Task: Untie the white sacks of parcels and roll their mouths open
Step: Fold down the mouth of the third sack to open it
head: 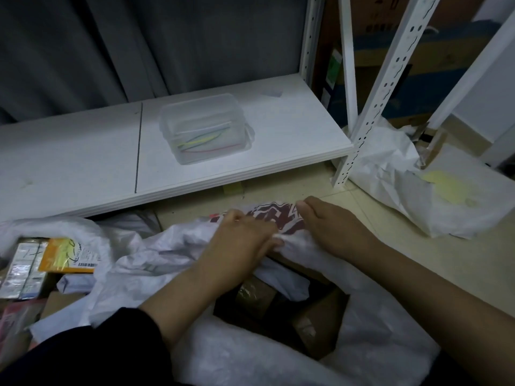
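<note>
A white woven sack point(370, 338) lies open on the floor right below me, with brown cardboard parcels point(315, 321) showing inside its mouth. Its far rim point(267, 215) carries red printing and is folded outward. My left hand point(239, 243) grips that rim from the left. My right hand point(334, 229) presses on the same rim just beside it, fingers curled over the fabric. A second white sack point(69, 229) at the left is open, with an orange mailer point(67, 256) and boxed parcels inside.
A low white shelf point(92, 162) runs across the back, holding a clear plastic box point(206, 129) of coloured ties. White slotted shelf posts point(373, 107) stand at the right. A crumpled white sack point(434, 190) lies on the tiled floor at the far right.
</note>
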